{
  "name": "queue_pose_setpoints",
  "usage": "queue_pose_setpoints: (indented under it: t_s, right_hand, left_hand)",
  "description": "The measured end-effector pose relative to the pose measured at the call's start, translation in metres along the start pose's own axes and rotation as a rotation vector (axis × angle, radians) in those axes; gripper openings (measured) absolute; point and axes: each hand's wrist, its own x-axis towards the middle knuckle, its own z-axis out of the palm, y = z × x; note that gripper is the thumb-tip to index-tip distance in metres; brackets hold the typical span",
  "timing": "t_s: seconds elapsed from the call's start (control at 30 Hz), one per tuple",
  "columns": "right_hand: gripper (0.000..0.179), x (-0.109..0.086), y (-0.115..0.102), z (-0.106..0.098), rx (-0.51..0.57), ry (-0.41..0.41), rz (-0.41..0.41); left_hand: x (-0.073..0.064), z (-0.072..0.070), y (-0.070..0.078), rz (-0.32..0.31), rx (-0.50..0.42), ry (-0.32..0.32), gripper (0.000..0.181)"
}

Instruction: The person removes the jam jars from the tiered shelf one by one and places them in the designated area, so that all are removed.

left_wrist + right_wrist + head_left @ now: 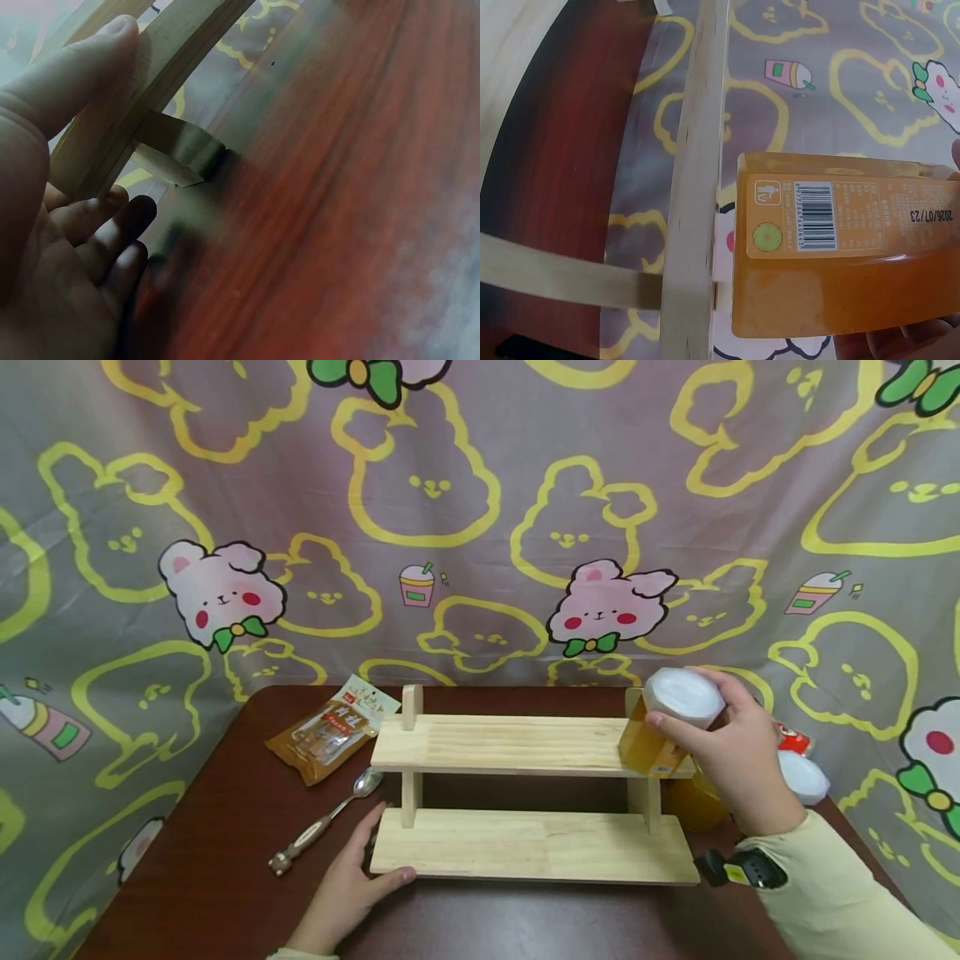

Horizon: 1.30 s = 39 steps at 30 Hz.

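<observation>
A two-tier wooden shelf (525, 843) stands on the table, its upper board above and behind the lower one. At the left end of the lower board my left hand (348, 885) grips the corner, thumb over the front edge. In the left wrist view the fingers (112, 232) curl beneath the board. My right hand (738, 752) holds a jar of orange-yellow contents (840, 292) by its upper part, near the white lid (684, 695). The jar is close over the right end of the upper board, its base right by the wood in the right wrist view.
Left of the shelf lie a brown snack packet (330, 731) and a metal spoon (322, 827) with a bear-shaped handle end. Behind my right wrist are a second orange-yellow jar (693, 802), another white lid (802, 777) and a red packet (792, 739). A patterned curtain (480, 460) hangs behind the table.
</observation>
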Motion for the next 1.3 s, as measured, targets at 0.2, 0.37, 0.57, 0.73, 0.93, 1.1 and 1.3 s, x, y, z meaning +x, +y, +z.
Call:
queue_pose_setpoints:
  t_s: [0.2, 0.37, 0.57, 0.73, 0.93, 1.1, 1.3]
  right_hand:
    - [0.076, 0.004, -0.004, 0.007, 0.02, -0.054, 0.021]
    - [0.076, 0.008, -0.004, 0.013, 0.033, -0.083, 0.002]
    - [0.075, 0.013, -0.004, 0.02, 0.05, -0.091, -0.013]
    - [0.076, 0.014, -0.007, 0.027, 0.062, -0.104, -0.016]
    - [0.08, 0.013, -0.014, 0.035, 0.073, -0.13, -0.015]
    - [0.08, 0.012, -0.019, 0.042, 0.092, -0.143, -0.034]
    - [0.081, 0.012, -0.025, 0.053, 0.123, -0.158, -0.04]
  left_hand:
    - [0.0, 0.0, -0.001, 0.001, 0.008, 0.003, 0.101]
    - [-0.001, 0.001, -0.002, 0.011, -0.003, 0.009, 0.101]
    - [-0.001, 0.001, -0.001, 0.014, 0.01, 0.009, 0.1]
    - [-0.001, 0.001, -0.001, 0.019, 0.009, 0.012, 0.1]
    - [-0.001, 0.0, -0.001, 0.022, 0.014, 0.014, 0.1]
    - [-0.001, 0.0, 0.0, 0.03, 0.015, 0.016, 0.1]
    - [-0.001, 0.001, 0.0, 0.041, 0.024, 0.02, 0.1]
